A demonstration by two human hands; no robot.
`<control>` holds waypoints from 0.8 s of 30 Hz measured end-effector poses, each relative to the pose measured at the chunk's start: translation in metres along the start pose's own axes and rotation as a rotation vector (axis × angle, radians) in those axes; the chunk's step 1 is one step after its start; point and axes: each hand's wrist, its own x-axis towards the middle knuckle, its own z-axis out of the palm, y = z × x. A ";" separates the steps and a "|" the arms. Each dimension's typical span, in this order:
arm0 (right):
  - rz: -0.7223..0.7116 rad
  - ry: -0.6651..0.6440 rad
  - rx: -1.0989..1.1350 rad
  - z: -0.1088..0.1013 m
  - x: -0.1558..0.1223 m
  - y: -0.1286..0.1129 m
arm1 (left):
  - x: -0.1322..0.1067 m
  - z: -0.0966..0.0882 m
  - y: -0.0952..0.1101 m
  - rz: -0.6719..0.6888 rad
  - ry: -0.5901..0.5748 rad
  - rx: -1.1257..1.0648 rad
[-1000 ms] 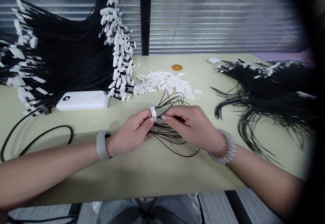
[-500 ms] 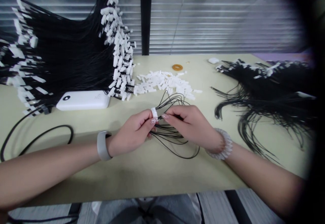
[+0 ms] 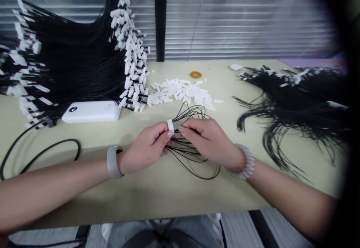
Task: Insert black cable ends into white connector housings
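Head view: white tag (image 3: 170,125) pinched in left hand (image 3: 146,148), black cords (image 3: 187,148) gripped in right hand (image 3: 208,139), over the bench (image 3: 168,191).

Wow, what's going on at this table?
A person at a pale table pinches a small white plastic tag in their left hand, while their right hand holds a bunch of thin black cords beside it. Behind lie loose white tags and a big heap of tagged black cords.
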 end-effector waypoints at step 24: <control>-0.289 0.127 -0.355 -0.002 -0.007 0.005 | 0.002 0.000 -0.003 0.060 -0.030 -0.001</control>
